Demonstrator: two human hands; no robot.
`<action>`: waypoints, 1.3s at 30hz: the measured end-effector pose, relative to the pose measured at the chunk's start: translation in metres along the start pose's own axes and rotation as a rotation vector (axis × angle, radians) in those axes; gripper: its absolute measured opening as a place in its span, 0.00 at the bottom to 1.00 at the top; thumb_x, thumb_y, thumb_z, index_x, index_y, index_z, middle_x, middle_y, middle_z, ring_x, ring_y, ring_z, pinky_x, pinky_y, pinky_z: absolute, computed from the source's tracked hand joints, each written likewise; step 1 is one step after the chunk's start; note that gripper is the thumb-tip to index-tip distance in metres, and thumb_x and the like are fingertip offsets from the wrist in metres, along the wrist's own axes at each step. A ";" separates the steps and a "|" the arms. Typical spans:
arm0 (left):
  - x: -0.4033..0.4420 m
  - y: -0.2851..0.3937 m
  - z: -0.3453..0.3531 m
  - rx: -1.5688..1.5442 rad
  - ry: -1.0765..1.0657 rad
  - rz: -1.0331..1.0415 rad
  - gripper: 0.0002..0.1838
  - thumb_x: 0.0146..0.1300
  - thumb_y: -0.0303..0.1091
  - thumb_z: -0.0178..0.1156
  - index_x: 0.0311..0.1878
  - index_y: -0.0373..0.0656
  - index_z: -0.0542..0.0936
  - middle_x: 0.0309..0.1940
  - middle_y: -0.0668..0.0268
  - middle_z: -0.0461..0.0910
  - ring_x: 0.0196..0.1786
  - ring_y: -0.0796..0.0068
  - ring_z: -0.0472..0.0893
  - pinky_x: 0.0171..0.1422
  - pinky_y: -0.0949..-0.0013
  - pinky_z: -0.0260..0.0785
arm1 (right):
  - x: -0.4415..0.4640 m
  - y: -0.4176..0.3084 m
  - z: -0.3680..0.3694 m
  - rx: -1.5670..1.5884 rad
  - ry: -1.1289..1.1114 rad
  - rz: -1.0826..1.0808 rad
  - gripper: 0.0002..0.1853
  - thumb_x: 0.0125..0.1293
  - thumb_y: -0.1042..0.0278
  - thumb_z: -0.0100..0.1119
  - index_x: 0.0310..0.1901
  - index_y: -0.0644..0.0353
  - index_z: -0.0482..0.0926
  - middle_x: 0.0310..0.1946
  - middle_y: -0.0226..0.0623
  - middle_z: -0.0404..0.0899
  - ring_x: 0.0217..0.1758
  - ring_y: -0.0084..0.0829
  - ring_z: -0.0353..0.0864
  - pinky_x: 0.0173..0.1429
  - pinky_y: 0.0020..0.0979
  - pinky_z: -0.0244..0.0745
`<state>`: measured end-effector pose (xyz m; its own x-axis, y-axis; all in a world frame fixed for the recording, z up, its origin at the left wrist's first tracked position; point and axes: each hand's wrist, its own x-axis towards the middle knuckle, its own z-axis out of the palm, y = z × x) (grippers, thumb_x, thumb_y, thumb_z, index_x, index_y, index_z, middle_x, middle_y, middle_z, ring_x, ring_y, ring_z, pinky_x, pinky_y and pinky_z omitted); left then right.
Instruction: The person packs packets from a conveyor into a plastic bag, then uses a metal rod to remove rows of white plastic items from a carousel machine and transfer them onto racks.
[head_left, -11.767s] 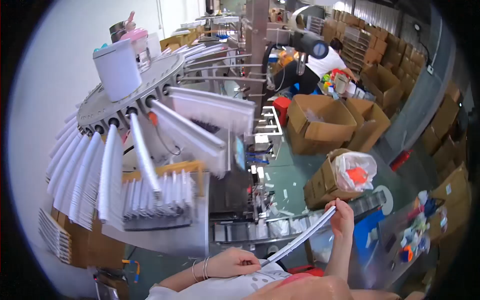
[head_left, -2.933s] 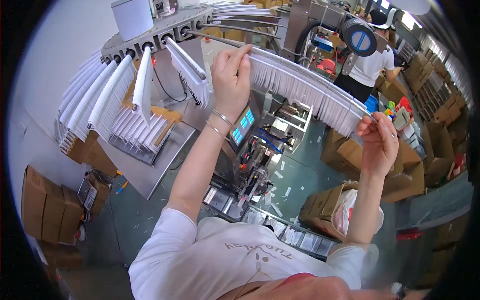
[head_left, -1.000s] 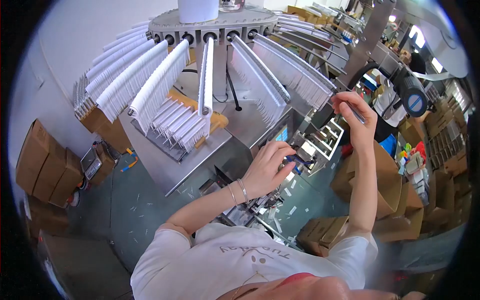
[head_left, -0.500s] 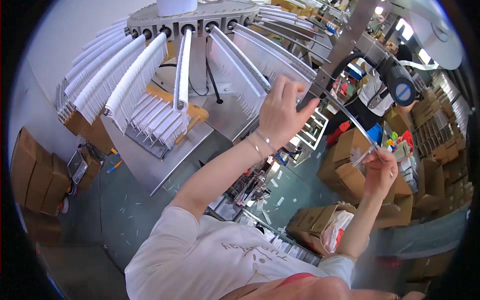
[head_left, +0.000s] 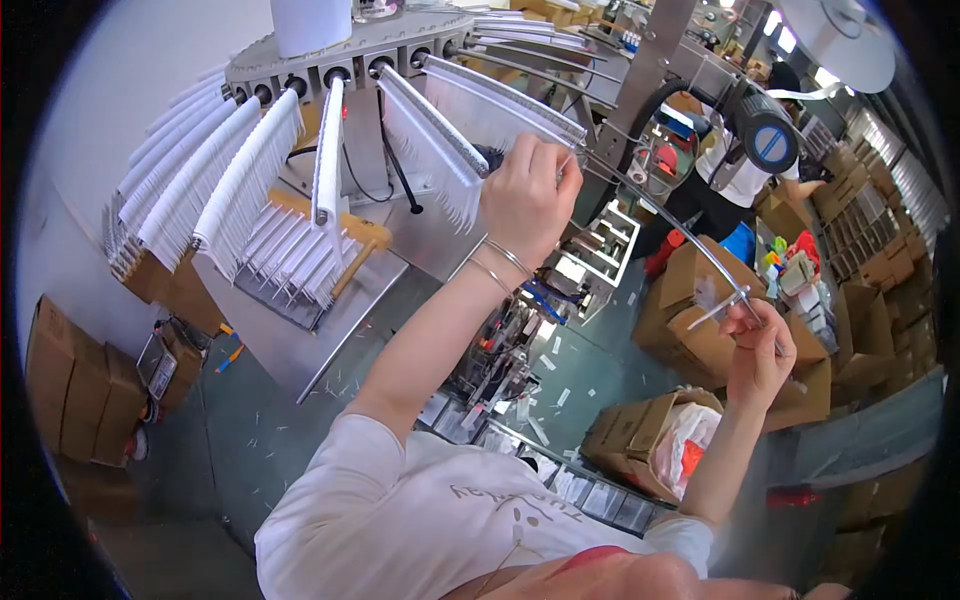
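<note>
My left hand point(head_left: 527, 195) is closed with its fingertips pinched together, near the upper end of a thin metal rod point(head_left: 690, 232). What those fingers hold, if anything, is hidden. Beside that hand, a white fringed strip point(head_left: 435, 150) hangs from a spoke of the round metal carousel point(head_left: 330, 52). My right hand point(head_left: 760, 352) pinches the rod's lower end, where a small white crosspiece point(head_left: 718, 308) sits. The rod slants down from a metal upright to this hand.
More white fringed strips point(head_left: 240, 170) hang around the carousel. Below them, a stack of white-fringed rods point(head_left: 290, 250) lies on a metal table point(head_left: 345, 325). Cardboard boxes point(head_left: 690, 300) stand at the right. A black round device point(head_left: 765, 145) is above. Another person point(head_left: 725, 165) stands behind.
My left hand's fingers have closed from a spread shape, and the hand has shifted slightly left. The white crosspiece now shows clearly at my right hand. The view has shifted a little.
</note>
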<state>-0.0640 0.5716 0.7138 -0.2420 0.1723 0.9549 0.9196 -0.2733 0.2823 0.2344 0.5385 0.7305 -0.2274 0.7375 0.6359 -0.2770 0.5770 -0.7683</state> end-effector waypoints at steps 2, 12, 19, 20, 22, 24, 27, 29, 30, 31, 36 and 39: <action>-0.002 0.002 0.001 -0.031 -0.009 -0.028 0.09 0.50 0.29 0.64 0.28 0.45 0.72 0.27 0.65 0.71 0.26 0.64 0.77 0.26 0.64 0.70 | 0.000 -0.002 0.004 -0.002 0.028 -0.026 0.16 0.68 0.63 0.52 0.43 0.72 0.77 0.33 0.45 0.79 0.32 0.32 0.76 0.39 0.30 0.71; -0.001 0.008 -0.005 -0.156 -0.100 -0.236 0.05 0.53 0.32 0.63 0.28 0.44 0.77 0.29 0.63 0.76 0.31 0.62 0.78 0.35 0.63 0.70 | -0.006 -0.011 0.012 -0.262 0.133 -0.001 0.12 0.68 0.69 0.50 0.34 0.71 0.78 0.30 0.39 0.78 0.29 0.25 0.76 0.35 0.24 0.70; -0.004 0.030 -0.006 -0.351 -0.160 -0.252 0.07 0.55 0.29 0.65 0.27 0.40 0.76 0.24 0.67 0.71 0.24 0.74 0.68 0.30 0.71 0.63 | -0.018 -0.003 -0.001 -0.065 0.052 0.011 0.12 0.70 0.68 0.49 0.38 0.71 0.77 0.36 0.44 0.77 0.35 0.32 0.78 0.40 0.32 0.75; -0.007 0.040 -0.010 -0.338 -0.195 -0.196 0.07 0.55 0.29 0.65 0.27 0.40 0.76 0.24 0.67 0.71 0.24 0.75 0.68 0.29 0.72 0.63 | -0.020 -0.003 -0.002 -0.044 0.043 -0.005 0.12 0.70 0.68 0.49 0.38 0.71 0.77 0.36 0.45 0.77 0.35 0.33 0.78 0.40 0.32 0.75; -0.017 0.063 -0.018 -0.344 -0.281 -0.116 0.07 0.54 0.29 0.66 0.28 0.40 0.76 0.25 0.67 0.71 0.23 0.77 0.67 0.27 0.73 0.61 | -0.031 -0.003 -0.005 -0.017 0.089 -0.007 0.12 0.69 0.68 0.50 0.40 0.69 0.77 0.36 0.44 0.78 0.36 0.33 0.78 0.40 0.32 0.76; -0.036 0.083 -0.025 -0.591 -0.389 -0.065 0.09 0.51 0.29 0.69 0.30 0.40 0.77 0.25 0.67 0.72 0.22 0.78 0.68 0.25 0.75 0.61 | -0.047 -0.007 -0.010 0.150 0.232 0.066 0.11 0.69 0.68 0.50 0.43 0.68 0.77 0.35 0.42 0.79 0.37 0.32 0.79 0.40 0.31 0.76; -0.070 0.098 -0.045 -0.864 -0.711 -0.096 0.10 0.48 0.25 0.68 0.34 0.39 0.77 0.29 0.68 0.73 0.26 0.80 0.70 0.29 0.77 0.64 | -0.079 -0.006 -0.032 0.215 0.277 0.097 0.12 0.69 0.65 0.51 0.42 0.67 0.76 0.32 0.41 0.78 0.34 0.30 0.78 0.39 0.31 0.74; -0.095 0.098 -0.045 -0.962 -0.939 -0.202 0.13 0.47 0.20 0.64 0.38 0.38 0.77 0.34 0.68 0.74 0.31 0.80 0.73 0.36 0.77 0.67 | -0.103 -0.007 -0.041 0.250 0.329 0.178 0.12 0.67 0.63 0.54 0.36 0.66 0.75 0.30 0.41 0.78 0.32 0.31 0.76 0.37 0.30 0.71; -0.101 0.106 -0.046 -1.019 -1.040 -0.371 0.14 0.48 0.20 0.64 0.40 0.38 0.77 0.35 0.68 0.74 0.36 0.79 0.75 0.43 0.77 0.68 | -0.110 -0.009 -0.043 0.252 0.343 0.189 0.12 0.67 0.63 0.54 0.36 0.66 0.75 0.30 0.41 0.78 0.32 0.31 0.76 0.37 0.30 0.71; -0.109 0.114 -0.042 -1.072 -1.059 -0.389 0.15 0.48 0.26 0.67 0.40 0.38 0.77 0.35 0.68 0.74 0.35 0.78 0.74 0.42 0.76 0.68 | -0.117 -0.009 -0.045 0.239 0.280 0.187 0.12 0.66 0.63 0.55 0.35 0.66 0.75 0.30 0.42 0.77 0.32 0.31 0.76 0.37 0.30 0.71; -0.112 0.173 -0.060 -1.178 -1.460 0.022 0.11 0.52 0.28 0.67 0.39 0.38 0.79 0.35 0.65 0.78 0.39 0.74 0.77 0.45 0.72 0.69 | -0.137 -0.025 -0.060 0.279 0.318 0.125 0.12 0.65 0.63 0.57 0.34 0.65 0.76 0.27 0.41 0.77 0.31 0.32 0.76 0.37 0.30 0.71; -0.100 0.207 -0.076 -1.462 -1.677 -0.136 0.07 0.56 0.30 0.66 0.33 0.37 0.80 0.30 0.63 0.79 0.34 0.73 0.78 0.39 0.72 0.69 | -0.167 -0.027 -0.084 0.302 0.427 0.155 0.11 0.66 0.63 0.56 0.36 0.64 0.76 0.28 0.40 0.77 0.31 0.31 0.76 0.38 0.32 0.72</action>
<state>0.1265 0.4257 0.6836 0.8717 0.4339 0.2278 -0.0655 -0.3576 0.9316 0.3580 0.4293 0.6393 0.0951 0.9193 0.3818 -0.5408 0.3697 -0.7555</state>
